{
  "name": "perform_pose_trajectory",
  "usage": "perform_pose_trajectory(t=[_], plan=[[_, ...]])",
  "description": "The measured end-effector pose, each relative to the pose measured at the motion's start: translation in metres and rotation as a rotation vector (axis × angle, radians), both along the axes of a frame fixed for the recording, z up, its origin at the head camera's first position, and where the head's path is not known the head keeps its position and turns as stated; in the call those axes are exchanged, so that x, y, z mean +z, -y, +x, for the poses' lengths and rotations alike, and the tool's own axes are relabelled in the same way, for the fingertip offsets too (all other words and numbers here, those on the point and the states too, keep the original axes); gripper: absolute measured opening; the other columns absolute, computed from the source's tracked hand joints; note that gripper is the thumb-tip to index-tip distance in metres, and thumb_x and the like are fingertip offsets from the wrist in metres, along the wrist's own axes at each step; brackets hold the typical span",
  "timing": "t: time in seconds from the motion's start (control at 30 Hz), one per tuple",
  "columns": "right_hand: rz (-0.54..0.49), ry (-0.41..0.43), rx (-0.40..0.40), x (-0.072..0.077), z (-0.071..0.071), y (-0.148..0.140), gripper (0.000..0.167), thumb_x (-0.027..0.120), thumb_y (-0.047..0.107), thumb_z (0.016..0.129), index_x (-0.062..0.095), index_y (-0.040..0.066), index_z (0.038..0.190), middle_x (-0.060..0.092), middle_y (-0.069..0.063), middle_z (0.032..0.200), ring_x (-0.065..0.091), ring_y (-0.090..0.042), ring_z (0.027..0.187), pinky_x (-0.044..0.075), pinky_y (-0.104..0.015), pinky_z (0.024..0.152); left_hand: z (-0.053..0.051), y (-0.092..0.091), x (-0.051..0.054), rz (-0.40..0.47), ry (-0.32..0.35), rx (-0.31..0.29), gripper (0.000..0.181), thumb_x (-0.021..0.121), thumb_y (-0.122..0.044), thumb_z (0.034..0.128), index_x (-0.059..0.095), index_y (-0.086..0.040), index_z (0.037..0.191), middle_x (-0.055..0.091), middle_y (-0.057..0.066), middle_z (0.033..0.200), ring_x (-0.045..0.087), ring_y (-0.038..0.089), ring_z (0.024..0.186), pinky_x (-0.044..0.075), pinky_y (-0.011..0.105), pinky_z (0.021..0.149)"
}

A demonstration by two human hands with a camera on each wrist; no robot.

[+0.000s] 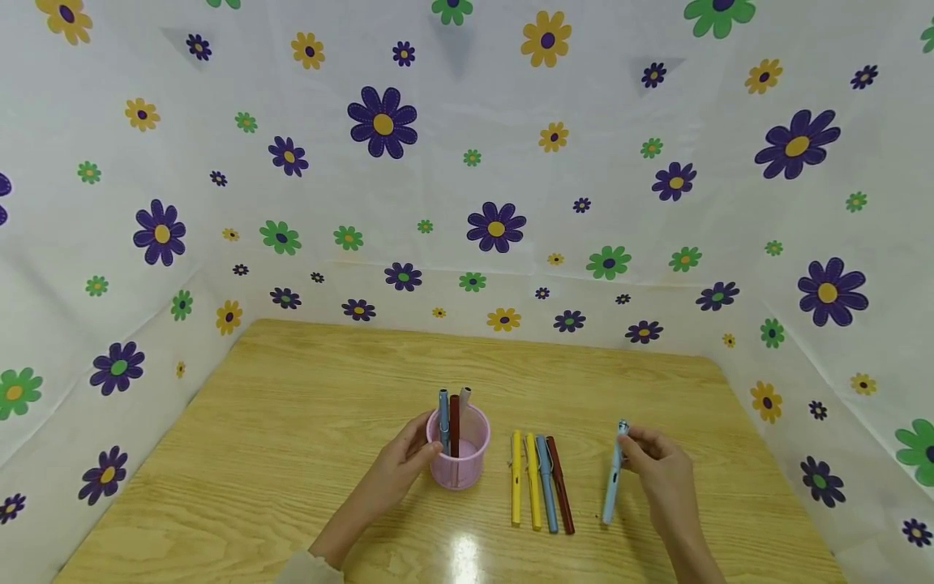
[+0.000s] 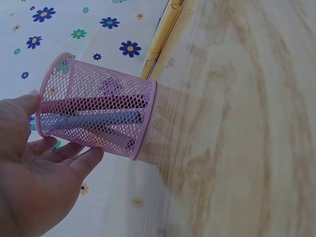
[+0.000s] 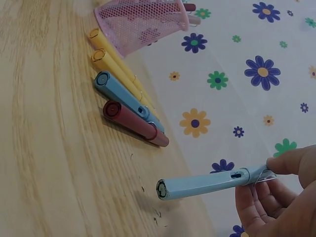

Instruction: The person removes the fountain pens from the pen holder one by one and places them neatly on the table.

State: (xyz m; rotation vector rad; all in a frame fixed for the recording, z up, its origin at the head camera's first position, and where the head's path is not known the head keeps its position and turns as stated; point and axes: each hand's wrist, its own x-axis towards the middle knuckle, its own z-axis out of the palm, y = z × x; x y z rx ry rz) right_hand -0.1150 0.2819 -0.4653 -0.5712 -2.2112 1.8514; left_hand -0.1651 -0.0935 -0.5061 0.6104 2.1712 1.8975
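Note:
A pink mesh pen cup stands upright on the table, holding a blue pen, a dark red pen and a greyish one. The left hand grips the cup's left side, thumb at the rim; in the left wrist view the hand has its fingers round the mesh. On the right, the right hand pinches a light blue pen near its clip end, tilted over the table. In the right wrist view that pen sits between thumb and fingers of the hand.
Between cup and right hand, two yellow pens, a blue pen and a dark red pen lie side by side on the wooden table. Flower-patterned white cloth surrounds the table's back and sides.

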Motion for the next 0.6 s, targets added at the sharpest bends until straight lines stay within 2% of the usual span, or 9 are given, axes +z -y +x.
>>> perform_pose_trajectory(t=[0.2,0.6], plan=[[-0.009,0.014,0.022,-0.01,-0.005,0.0,0.036,0.065,0.008,0.103,0.057,-0.013,0.13,0.069,0.003,0.094,0.066,-0.008,0.081,0.062,-0.023,0.075,-0.001,0.0,0.0,0.007,0.0,-0.016,0.059,0.056,-0.021,0.1091,0.032,0.0,0.159,0.04,0.027,0.157,0.038,0.04,0.147,0.035,0.038,0.119],[0.04,0.047,0.055,-0.019,-0.008,0.007,0.034,0.066,0.009,0.101,0.061,-0.011,0.129,0.071,-0.002,0.095,0.065,-0.01,0.078,0.062,-0.025,0.072,-0.001,0.0,-0.001,-0.001,-0.019,-0.011,0.058,0.055,-0.021,0.1093,0.032,0.0,0.159,0.041,0.026,0.157,0.039,0.04,0.146,0.035,0.038,0.119]])
